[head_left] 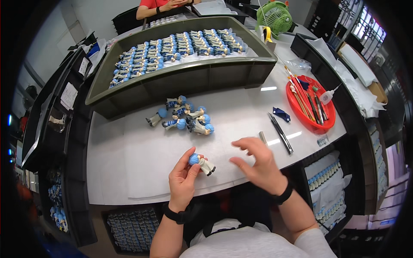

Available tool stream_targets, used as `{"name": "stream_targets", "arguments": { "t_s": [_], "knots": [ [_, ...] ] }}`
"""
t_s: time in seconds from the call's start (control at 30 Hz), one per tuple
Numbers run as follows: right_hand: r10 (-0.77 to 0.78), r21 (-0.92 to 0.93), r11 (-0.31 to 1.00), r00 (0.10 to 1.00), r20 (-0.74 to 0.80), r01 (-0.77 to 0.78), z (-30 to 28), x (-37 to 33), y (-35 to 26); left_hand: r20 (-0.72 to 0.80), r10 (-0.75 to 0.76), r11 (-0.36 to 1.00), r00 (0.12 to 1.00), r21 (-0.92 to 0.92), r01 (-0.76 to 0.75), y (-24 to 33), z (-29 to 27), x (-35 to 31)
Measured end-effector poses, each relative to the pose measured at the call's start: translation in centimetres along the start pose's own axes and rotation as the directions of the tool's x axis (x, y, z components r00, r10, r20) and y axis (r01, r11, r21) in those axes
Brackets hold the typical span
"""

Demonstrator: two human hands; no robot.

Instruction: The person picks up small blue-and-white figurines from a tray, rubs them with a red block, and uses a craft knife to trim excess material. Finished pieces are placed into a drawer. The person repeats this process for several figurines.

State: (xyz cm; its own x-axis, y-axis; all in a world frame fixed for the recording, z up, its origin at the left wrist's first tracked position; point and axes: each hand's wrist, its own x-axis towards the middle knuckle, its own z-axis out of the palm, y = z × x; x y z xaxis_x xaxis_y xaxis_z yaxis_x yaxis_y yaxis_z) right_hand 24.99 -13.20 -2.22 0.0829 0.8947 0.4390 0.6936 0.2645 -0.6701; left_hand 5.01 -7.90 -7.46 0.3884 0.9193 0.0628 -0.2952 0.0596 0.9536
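Note:
Between the thumb and fingers of my left hand [183, 178] is a small figurine [204, 164] with blue hair, a cream body and dark feet. My right hand [258, 165] hovers to the right of it, thumb and fingers spread, holding nothing. Beyond my left hand lies a loose pile of similar figurines [186, 116], some cream and some in blue clothes. A slim dark craft tool [282, 136], pen-like in shape, rests on the table past my right hand, beside a small dark blue piece [281, 114] and a short grey block [263, 137].
A large olive-grey tray [185, 73] with rows of figurines spans the far side of the table. A red dish [291, 109] at the right holds brushes, tools and a small white bottle. Behind stand a green fan [275, 17] and another person's hands [172, 4]. Dark crates flank both sides.

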Motion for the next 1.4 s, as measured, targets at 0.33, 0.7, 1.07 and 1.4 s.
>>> {"name": "stream_targets", "arguments": {
  "t_s": [0.33,0.7,1.07,1.4],
  "knots": [
    [0.340,-0.501,0.839,0.923,0.181,-0.211,-5.5,1.9,4.5,0.073,-0.012,1.000,0.997,0.010,0.011,-0.4,-0.2,-0.1],
    [0.210,0.233,0.939,0.958,0.197,-0.254,-0.3,-0.9,0.1,0.155,0.134,0.966,0.979,0.200,-0.164,0.4,0.3,-0.2],
    [0.447,0.548,0.664,0.858,0.254,-0.508,2.6,-1.3,-0.9,0.192,0.228,0.798,0.955,0.526,-0.296,0.7,1.0,-0.4],
    [0.416,0.442,0.788,0.900,0.133,-0.430,5.6,-1.8,-1.8,0.155,0.215,0.799,0.964,0.540,-0.265,0.7,1.1,-0.5]
  ]
}}
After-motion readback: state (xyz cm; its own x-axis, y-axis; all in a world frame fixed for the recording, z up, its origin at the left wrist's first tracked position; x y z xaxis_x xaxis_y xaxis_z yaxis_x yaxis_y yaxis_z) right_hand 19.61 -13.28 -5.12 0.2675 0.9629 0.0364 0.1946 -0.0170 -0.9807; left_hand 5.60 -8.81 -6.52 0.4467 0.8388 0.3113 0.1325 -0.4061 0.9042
